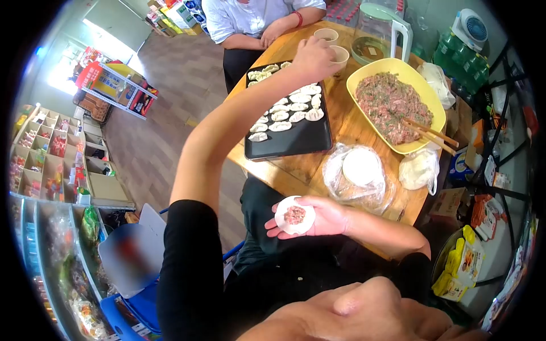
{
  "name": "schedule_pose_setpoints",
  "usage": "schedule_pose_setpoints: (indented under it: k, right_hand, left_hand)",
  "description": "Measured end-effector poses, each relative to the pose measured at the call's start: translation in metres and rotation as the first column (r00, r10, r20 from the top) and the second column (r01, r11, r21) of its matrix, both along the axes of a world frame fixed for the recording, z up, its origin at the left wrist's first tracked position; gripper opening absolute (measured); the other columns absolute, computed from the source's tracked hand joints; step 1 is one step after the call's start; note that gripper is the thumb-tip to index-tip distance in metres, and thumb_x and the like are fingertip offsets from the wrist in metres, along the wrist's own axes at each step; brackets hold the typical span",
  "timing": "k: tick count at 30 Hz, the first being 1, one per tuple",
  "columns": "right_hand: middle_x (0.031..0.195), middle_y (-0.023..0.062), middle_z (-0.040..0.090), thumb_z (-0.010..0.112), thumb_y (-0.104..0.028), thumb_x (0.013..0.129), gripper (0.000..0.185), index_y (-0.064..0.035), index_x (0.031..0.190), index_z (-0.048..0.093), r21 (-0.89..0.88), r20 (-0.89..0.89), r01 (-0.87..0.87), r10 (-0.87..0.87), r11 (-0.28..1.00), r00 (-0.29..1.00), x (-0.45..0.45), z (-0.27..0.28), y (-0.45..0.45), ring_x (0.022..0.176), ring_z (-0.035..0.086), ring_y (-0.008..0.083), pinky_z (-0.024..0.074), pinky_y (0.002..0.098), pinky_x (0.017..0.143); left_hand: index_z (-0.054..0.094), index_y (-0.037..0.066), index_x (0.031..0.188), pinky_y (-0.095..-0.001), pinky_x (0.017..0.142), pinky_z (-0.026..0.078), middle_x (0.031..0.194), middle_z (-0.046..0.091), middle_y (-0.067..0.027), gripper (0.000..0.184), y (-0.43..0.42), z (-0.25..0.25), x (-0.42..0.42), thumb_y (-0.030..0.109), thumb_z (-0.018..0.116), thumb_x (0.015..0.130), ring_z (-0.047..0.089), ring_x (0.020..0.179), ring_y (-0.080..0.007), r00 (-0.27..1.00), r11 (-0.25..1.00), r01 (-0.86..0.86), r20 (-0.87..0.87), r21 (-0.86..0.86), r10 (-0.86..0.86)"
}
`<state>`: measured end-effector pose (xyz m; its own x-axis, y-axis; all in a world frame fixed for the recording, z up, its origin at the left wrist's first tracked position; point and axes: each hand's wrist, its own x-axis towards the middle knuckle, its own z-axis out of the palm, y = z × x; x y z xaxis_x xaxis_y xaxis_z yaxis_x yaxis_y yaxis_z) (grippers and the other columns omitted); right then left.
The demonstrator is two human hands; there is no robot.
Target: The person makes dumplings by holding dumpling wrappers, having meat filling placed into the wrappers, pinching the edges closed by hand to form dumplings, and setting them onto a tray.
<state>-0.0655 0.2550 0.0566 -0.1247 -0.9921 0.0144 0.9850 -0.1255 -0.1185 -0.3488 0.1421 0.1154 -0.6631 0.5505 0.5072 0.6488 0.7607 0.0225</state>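
Note:
In my right hand (329, 217), palm up, lies a round dumpling wrapper (309, 221) with a lump of meat filling (294, 215) at its middle. The thumb is by the wrapper's upper edge and fingertips show past its far side. My left hand (313, 59) is stretched across the table to a paper cup (340, 55), its fingers bent at the rim; the fingertips are hidden. Beneath that forearm is a black baking tray (284, 149) with rows of folded dumplings (280, 126). A yellow bowl (354, 69) holds minced filling, with chopsticks (435, 134) resting in it.
White dough (362, 166) sits in clear plastic near me, beside another bagged lump (418, 170). A second cup (326, 35) and a lidded glass pitcher (372, 34) stand at the back. Across the wooden table (301, 179) is a person in a white shirt (261, 20). Shelves line the left.

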Motion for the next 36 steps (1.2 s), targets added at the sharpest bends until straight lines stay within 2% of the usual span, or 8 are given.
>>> schedule_pose_setpoints:
  k: [3,11,15,18,21,27,30,36]
  right_hand:
    - [0.140,0.0319,0.040,0.048,-0.034,0.096,0.054,0.0006,0.136,0.040,-0.013,-0.033,0.040,-0.040,0.999,0.999,-0.003,0.015,0.008,0.131,0.041,0.0441,0.0355,0.0471,0.110]
    - [0.138,0.0344,0.040,0.050,-0.035,0.093,0.057,0.0005,0.136,0.040,0.132,0.061,0.112,-0.120,0.985,0.991,0.000,0.000,0.020,0.129,0.041,0.0489,0.0379,0.0496,0.108]
    - [0.140,0.0346,0.038,0.037,-0.051,0.095,0.068,0.0020,0.136,0.041,0.223,0.076,0.338,-0.362,0.915,0.929,-0.013,0.026,0.022,0.128,0.041,0.0486,0.0320,0.0536,0.111]
    - [0.141,0.0326,0.038,0.029,-0.060,0.096,0.075,0.0019,0.137,0.041,0.132,0.179,0.431,-0.449,0.893,0.875,-0.024,0.051,0.023,0.132,0.038,0.0454,0.0286,0.0544,0.112]
    - [0.140,0.0310,0.041,0.029,-0.058,0.098,0.071,0.0031,0.130,0.047,0.178,0.240,0.477,-0.508,0.861,0.827,-0.032,0.051,0.024,0.133,0.039,0.0409,0.0331,0.0487,0.112]
    - [0.139,0.0316,0.042,0.030,-0.058,0.099,0.070,0.0020,0.132,0.044,0.192,0.132,0.505,-0.532,0.842,0.836,-0.040,0.038,0.024,0.131,0.042,0.0421,0.0344,0.0484,0.111]
    - [0.138,0.0259,0.045,0.030,-0.058,0.099,0.068,0.0003,0.133,0.044,0.158,0.030,0.516,-0.527,0.842,0.849,-0.036,0.035,0.022,0.129,0.045,0.0371,0.0353,0.0468,0.111]
    - [0.139,0.0185,0.045,0.027,-0.060,0.098,0.074,0.0005,0.140,0.035,0.270,-0.081,0.526,-0.525,0.807,0.847,-0.028,0.033,0.018,0.130,0.045,0.0283,0.0321,0.0475,0.112]
  left_hand:
    - [0.072,0.009,0.099,-0.0532,0.096,0.029,0.105,0.064,-0.0100,0.052,0.023,-0.018,-0.027,0.057,0.057,0.084,0.049,0.115,-0.0280,0.997,0.980,-0.080,0.001,-0.184,0.081]
    - [0.071,0.007,0.100,-0.0557,0.098,0.027,0.107,0.066,-0.0085,0.054,0.041,-0.033,-0.043,0.056,0.053,0.087,0.049,0.119,-0.0251,0.958,0.935,-0.132,0.199,-0.328,0.205]
    - [0.071,0.008,0.100,-0.0536,0.096,0.029,0.102,0.067,-0.0089,0.054,0.041,-0.030,-0.045,0.056,0.053,0.086,0.051,0.115,-0.0266,0.956,0.930,-0.129,0.207,-0.343,0.209]
    - [0.071,0.008,0.100,-0.0519,0.092,0.033,0.096,0.068,-0.0100,0.054,0.041,-0.017,-0.035,0.057,0.053,0.086,0.054,0.111,-0.0279,0.961,0.943,-0.183,0.152,-0.278,0.232]
    - [0.073,0.010,0.097,-0.0535,0.091,0.032,0.113,0.063,-0.0092,0.048,0.025,-0.004,-0.016,0.050,0.049,0.088,0.051,0.111,-0.0308,0.971,0.958,-0.225,0.045,-0.177,0.237]
    - [0.071,0.010,0.097,-0.0439,0.090,0.036,0.109,0.062,-0.0089,0.026,-0.042,0.024,0.106,0.028,0.055,0.088,0.050,0.104,-0.0303,0.963,0.914,0.242,0.032,0.327,-0.266]
    - [0.070,0.009,0.102,-0.0422,0.094,0.037,0.115,0.058,-0.0123,0.033,-0.064,0.021,0.184,0.031,0.046,0.094,0.051,0.107,-0.0302,0.940,0.914,0.287,0.101,0.287,-0.326]
    - [0.071,0.016,0.103,-0.0524,0.105,0.024,0.118,0.056,-0.0094,0.032,-0.071,0.008,0.240,0.042,0.057,0.088,0.047,0.113,-0.0292,0.953,0.940,0.249,0.115,0.234,-0.281]
